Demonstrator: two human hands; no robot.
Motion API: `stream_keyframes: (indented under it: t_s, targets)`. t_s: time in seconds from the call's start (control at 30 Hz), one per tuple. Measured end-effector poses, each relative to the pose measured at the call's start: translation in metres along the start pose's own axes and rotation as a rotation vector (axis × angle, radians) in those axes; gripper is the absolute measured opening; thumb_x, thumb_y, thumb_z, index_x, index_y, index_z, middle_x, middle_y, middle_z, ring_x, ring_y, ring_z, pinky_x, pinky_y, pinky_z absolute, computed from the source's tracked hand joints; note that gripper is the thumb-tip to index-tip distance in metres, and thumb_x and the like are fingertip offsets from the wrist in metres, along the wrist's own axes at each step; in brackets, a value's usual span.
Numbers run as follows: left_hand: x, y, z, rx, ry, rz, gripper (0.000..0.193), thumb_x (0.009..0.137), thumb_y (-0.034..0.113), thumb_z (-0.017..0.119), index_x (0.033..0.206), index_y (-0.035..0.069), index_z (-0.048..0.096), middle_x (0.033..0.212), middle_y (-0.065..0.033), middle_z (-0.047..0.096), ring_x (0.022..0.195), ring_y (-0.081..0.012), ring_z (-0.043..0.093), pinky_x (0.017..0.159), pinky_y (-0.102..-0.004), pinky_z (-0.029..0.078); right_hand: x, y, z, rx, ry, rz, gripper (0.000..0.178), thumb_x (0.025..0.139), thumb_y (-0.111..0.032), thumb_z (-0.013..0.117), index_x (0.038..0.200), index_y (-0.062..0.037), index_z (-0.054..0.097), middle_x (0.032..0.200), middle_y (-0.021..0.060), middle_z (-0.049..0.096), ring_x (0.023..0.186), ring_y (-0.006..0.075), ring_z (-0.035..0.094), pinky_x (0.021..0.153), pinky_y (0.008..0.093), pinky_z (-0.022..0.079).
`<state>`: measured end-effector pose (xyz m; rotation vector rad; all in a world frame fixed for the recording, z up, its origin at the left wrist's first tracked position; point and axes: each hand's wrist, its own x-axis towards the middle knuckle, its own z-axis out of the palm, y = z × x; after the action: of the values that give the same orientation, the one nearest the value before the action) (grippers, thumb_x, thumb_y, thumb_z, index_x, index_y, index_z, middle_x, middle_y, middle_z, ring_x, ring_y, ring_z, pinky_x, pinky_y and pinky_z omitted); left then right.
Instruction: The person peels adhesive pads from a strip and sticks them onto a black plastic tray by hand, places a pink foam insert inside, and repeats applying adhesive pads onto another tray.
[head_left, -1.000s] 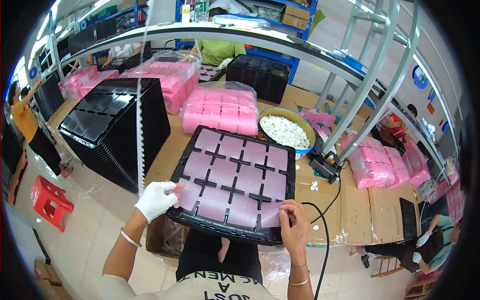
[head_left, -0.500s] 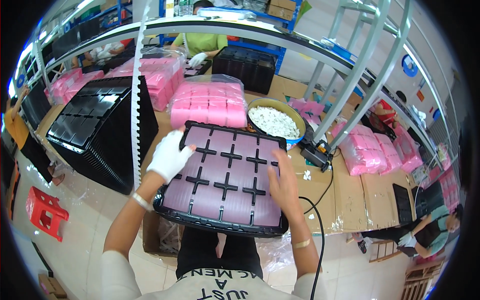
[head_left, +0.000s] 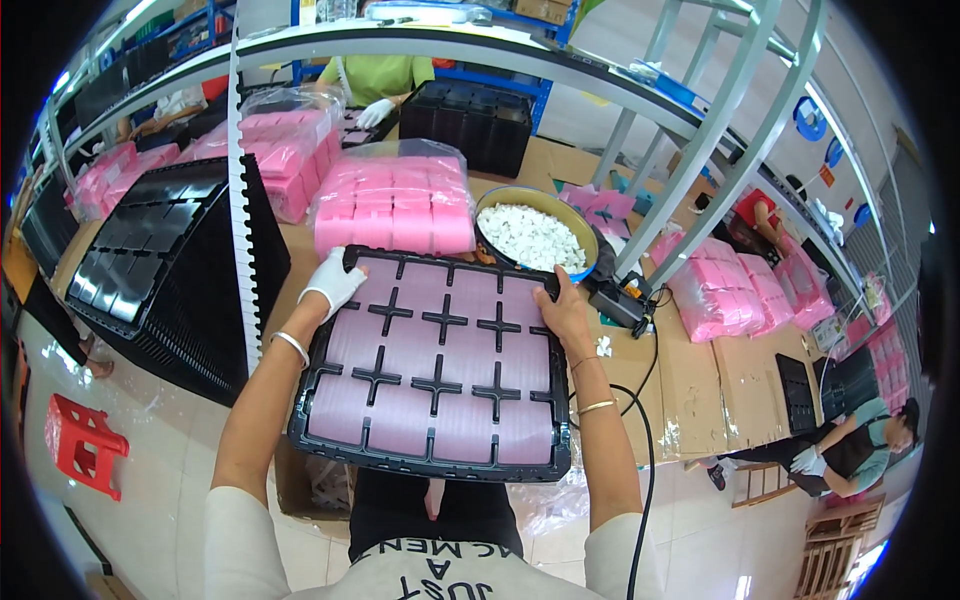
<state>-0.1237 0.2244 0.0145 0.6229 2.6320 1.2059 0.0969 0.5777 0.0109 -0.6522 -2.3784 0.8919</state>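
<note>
A black plastic tray lies in front of me, with its compartments covered by pale pink sheet pieces and black cross-shaped dividers between them. My left hand, in a white glove with bare fingertips, is closed on the tray's far left corner. At the far right corner my bare right hand grips the rim, its thumb on top. Just beyond the tray stands a round tub of small white pieces. A plastic-wrapped bundle of pink pieces sits behind the tray.
A tall stack of black trays stands at left beside a white notched upright. More pink bundles and a black adapter with cables lie to the right. A red stool is on the floor. Co-workers work around the bench.
Both hands have shifted to the tray's far corners and closed on them; the right hand was hovering open over the right side before. The tray sits slightly further left in view.
</note>
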Motion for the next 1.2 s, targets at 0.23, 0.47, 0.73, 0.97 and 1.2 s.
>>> stream_keyframes:
  t_s: [0.23, 0.47, 0.73, 0.97, 1.2]
  targets:
    - [0.0, -0.004, 0.004, 0.003, 0.106, 0.014, 0.034, 0.097, 0.023, 0.052, 0.121, -0.001, 0.052, 0.112, -0.0301, 0.063, 0.104, -0.0459, 0.062, 0.091, -0.0487, 0.047, 0.0, -0.003, -0.004, -0.063, -0.004, 0.018, 0.06, 0.093, -0.03, 0.065, 0.147, -0.0095, 0.049, 0.13, 0.0272, 0.062, 0.12, 0.0366, 0.061, 0.104, 0.0396, 0.045]
    - [-0.063, -0.022, 0.0, -0.195, 0.036, -0.015, 0.079, 0.101, 0.047, 0.048, 0.154, -0.007, 0.025, 0.146, -0.0298, 0.047, 0.14, -0.0367, 0.043, 0.115, -0.0371, 0.033, -0.074, -0.007, -0.034, 0.135, -0.021, -0.118, 0.067, 0.1, -0.035, 0.057, 0.154, -0.0007, 0.036, 0.147, 0.0228, 0.05, 0.136, 0.0317, 0.048, 0.112, 0.0367, 0.036]
    - [-0.209, 0.02, -0.033, -0.319, -0.063, 0.008, 0.108, 0.078, 0.011, 0.078, 0.159, -0.003, 0.008, 0.138, -0.0186, 0.054, 0.124, -0.0243, 0.055, 0.106, -0.0309, 0.042, -0.217, -0.063, -0.079, 0.235, -0.158, -0.104, 0.088, 0.085, -0.02, 0.073, 0.157, -0.0012, 0.025, 0.161, 0.0236, 0.028, 0.151, 0.0336, 0.026, 0.122, 0.0406, 0.021]
    - [-0.243, 0.014, -0.035, -0.549, -0.083, -0.058, 0.104, 0.079, -0.003, 0.07, 0.163, 0.012, 0.012, 0.155, -0.0134, 0.038, 0.125, -0.0184, 0.05, 0.103, -0.0249, 0.043, -0.226, -0.047, -0.08, 0.538, -0.253, -0.028, 0.088, 0.08, 0.001, 0.06, 0.159, -0.0013, 0.021, 0.164, 0.0177, 0.024, 0.153, 0.0253, 0.019, 0.123, 0.0341, 0.014]
    - [-0.292, 0.037, -0.029, 0.09, 0.067, 0.384, 0.103, 0.073, 0.026, 0.083, 0.155, -0.001, 0.029, 0.161, -0.0252, 0.027, 0.151, -0.0383, 0.023, 0.121, -0.043, 0.021, -0.23, -0.05, -0.096, 0.523, -0.29, 0.025, 0.084, 0.066, 0.005, 0.053, 0.149, -0.0073, 0.048, 0.162, 0.0268, 0.024, 0.156, 0.0302, 0.014, 0.122, 0.0351, 0.014]
